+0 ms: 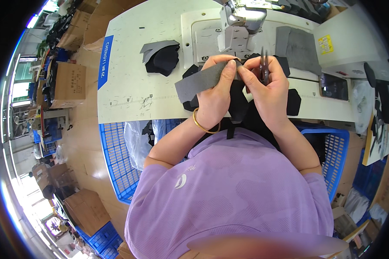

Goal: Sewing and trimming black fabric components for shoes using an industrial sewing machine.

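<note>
My left hand is closed, thumb uppermost, on a grey fabric piece that sticks out to the left. Thumb and fingers of my right hand pinch at the same fabric's right end, close to my left thumb. Tucked in the right hand's fingers is a dark two-pronged tool, tips upward; whether it is snips or tweezers I cannot tell. Black fabric pieces lie below and around both hands. Just beyond them stands the sewing machine head. Its needle area is partly hidden by my fingers.
On the white machine table, grey and black cut pieces lie at the left. A grey fabric stack and a phone are at the right. Blue baskets flank me below the table edge. Cardboard boxes stand farther left.
</note>
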A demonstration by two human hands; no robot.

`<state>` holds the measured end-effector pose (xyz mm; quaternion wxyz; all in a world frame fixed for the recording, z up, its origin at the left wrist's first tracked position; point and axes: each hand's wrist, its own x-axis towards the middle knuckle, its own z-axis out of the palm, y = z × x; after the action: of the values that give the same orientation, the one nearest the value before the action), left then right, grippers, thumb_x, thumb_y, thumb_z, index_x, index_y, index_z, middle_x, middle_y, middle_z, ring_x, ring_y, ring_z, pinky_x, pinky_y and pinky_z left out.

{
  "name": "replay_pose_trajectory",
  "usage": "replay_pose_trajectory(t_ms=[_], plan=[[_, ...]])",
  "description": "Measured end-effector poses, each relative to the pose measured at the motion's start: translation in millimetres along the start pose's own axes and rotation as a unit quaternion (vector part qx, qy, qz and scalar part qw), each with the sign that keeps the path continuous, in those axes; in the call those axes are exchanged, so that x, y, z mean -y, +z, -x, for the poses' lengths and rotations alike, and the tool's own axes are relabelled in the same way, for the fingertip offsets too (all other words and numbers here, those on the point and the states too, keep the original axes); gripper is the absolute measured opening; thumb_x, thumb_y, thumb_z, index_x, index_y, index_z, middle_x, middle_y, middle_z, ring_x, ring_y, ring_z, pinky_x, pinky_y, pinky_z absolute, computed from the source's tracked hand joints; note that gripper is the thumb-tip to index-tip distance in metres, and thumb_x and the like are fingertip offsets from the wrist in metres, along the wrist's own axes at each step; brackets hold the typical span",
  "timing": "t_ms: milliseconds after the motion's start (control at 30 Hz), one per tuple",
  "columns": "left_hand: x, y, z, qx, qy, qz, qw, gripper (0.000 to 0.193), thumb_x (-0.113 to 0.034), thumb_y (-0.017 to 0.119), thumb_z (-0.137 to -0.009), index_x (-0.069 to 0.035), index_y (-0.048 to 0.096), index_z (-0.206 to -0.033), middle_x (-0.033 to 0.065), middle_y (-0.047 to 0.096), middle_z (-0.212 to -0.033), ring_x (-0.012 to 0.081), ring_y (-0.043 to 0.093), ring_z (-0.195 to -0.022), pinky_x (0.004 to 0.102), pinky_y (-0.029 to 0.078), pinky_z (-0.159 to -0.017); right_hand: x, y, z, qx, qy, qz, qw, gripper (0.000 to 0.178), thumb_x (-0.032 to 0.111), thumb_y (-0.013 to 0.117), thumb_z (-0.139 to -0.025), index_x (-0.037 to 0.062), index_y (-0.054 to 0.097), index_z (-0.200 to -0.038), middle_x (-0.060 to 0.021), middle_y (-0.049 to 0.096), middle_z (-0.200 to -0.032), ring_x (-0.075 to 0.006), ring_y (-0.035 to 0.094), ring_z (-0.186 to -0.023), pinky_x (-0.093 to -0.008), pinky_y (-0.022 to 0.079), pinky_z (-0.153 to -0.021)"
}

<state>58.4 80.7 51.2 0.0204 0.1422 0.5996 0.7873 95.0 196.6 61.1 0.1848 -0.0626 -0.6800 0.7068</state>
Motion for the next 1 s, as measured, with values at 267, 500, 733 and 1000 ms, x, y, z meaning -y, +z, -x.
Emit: replay_pose_trajectory(t_ms=[267,500,733,1000], plan=[[-7.0,-3.1,-2.8,0.021,-0.016,-0.057,0.998,0.014,-0.014,0.057,-0.097,-0.001,0.06,-0.101,0.001,0.061,-0.085,0.0054,0.054,-0.075,0.0201,0.045,-0.068,2.4,-3.8,0.9,0.005,0.021,0.016,1.0,0.017,0.016,0.069,-0.089,0.0018,0.06,-0.083,0.0042,0.055,-0.063,0.0002,0.044,-0.055,-0.0178,0.034,-0.048],[-7.6,-1.7,1.9,0.003,-0.07,0.019,0.997,0.012,-0.015,0.057,-0.098,-0.003,0.059,-0.098,-0.0021,0.057,-0.08,0.0039,0.049,-0.072,0.0196,0.042,-0.065,2.1,-1.2,4.0,-0.018,0.007,0.008,1.0,0.018,0.015,0.07,-0.089,0.0021,0.06,-0.083,0.0041,0.056,-0.064,0.0006,0.045,-0.056,-0.0171,0.035,-0.048],[-8.5,-2.1,1.9,-0.041,-0.094,-0.003,0.995,0.017,-0.015,0.059,-0.096,0.001,0.061,-0.103,0.0026,0.062,-0.084,0.0067,0.057,-0.069,0.0204,0.046,-0.06,3.7,-1.4,5.3,-0.009,-0.028,0.014,0.999,0.014,0.014,0.067,-0.091,0.0016,0.062,-0.088,0.0035,0.058,-0.067,0.0008,0.045,-0.056,-0.0163,0.035,-0.049],[-9.2,-2.6,-2.9,-0.025,-0.066,0.039,0.997,0.017,-0.015,0.06,-0.095,0.001,0.062,-0.1,0.005,0.065,-0.085,0.0092,0.06,-0.07,0.0212,0.049,-0.062,4.0,-11.6,16.0,0.029,0.001,-0.033,0.999,0.016,0.012,0.061,-0.095,-0.0034,0.063,-0.099,-0.0006,0.061,-0.071,-0.0021,0.052,-0.061,-0.0177,0.042,-0.055]])
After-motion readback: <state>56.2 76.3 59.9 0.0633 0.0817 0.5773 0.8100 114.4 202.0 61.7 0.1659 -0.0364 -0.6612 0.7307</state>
